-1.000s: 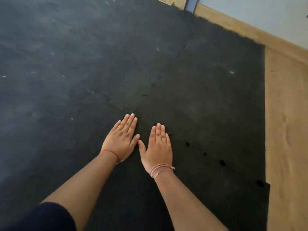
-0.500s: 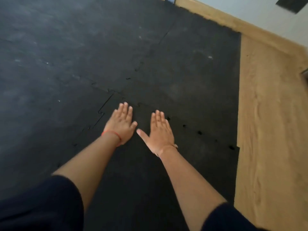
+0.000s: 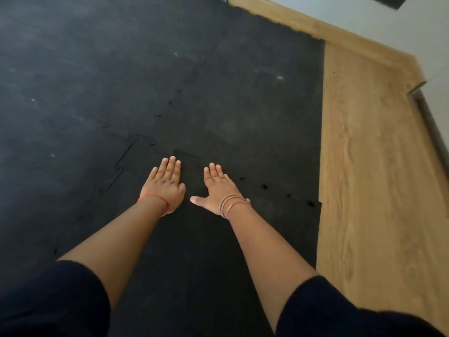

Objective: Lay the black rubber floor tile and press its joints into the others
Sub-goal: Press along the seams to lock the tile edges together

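Observation:
The black rubber floor tile (image 3: 194,251) lies flat under my arms, its far edge meeting the other laid tiles (image 3: 145,69) along a jagged puzzle joint (image 3: 187,155). My left hand (image 3: 165,186) lies palm down near that far edge, fingers together and extended. My right hand (image 3: 216,188) presses flat beside it, thumb spread toward the left hand. Neither hand holds anything. Small dark gaps (image 3: 264,186) show along the joint to the right of my right hand. A stepped seam (image 3: 121,164) runs to the left of my left hand.
Bare wooden floor (image 3: 369,178) runs along the right side of the tiles. A wooden skirting board (image 3: 328,27) and pale wall (image 3: 388,32) close the far right. A dark strip (image 3: 435,142) lies at the right edge by the wall.
My hands have spread apart along the joint, the right thumb now stretched out. The camera has pulled back, showing more of my arms and the wooden floor.

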Available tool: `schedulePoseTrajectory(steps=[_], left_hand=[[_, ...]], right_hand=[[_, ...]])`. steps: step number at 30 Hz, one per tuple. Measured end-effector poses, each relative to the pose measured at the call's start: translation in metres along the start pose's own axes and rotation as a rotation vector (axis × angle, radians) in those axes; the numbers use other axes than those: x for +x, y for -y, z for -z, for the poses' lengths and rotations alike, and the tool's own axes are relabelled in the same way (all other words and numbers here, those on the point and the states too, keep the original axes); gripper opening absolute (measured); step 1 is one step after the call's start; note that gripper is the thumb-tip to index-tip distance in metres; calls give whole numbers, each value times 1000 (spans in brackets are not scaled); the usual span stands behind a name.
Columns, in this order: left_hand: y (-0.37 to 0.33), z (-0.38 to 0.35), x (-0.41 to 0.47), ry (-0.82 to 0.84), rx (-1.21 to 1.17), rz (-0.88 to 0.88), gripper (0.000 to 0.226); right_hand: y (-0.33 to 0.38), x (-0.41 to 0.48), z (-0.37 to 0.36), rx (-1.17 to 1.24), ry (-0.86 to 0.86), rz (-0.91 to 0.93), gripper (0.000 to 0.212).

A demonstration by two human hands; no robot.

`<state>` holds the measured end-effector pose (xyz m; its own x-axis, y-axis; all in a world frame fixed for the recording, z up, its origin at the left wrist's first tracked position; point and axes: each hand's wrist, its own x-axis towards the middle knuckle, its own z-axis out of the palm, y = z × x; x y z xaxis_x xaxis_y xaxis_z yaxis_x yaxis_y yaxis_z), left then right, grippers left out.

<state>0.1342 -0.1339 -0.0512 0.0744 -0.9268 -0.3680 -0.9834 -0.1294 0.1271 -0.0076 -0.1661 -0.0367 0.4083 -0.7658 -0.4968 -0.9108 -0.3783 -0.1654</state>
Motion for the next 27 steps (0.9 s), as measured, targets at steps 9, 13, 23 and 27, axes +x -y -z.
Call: schedulePoseTrajectory(steps=[9, 13, 23, 27], left_hand=[[-71, -27, 2, -102, 1, -185, 59], [-69, -24, 4, -45, 44, -190, 60], [-102, -23, -5, -6, 6, -269, 61], [-109, -33, -4, -45, -11, -277, 60]], right_hand=[[-46, -28, -16, -32, -29, -171, 107], [-47, -28, -16, -32, -8, -168, 109], [-94, -69, -34, 68, -189, -287, 106], [-111, -71, -30, 46, -64, -311, 112]])
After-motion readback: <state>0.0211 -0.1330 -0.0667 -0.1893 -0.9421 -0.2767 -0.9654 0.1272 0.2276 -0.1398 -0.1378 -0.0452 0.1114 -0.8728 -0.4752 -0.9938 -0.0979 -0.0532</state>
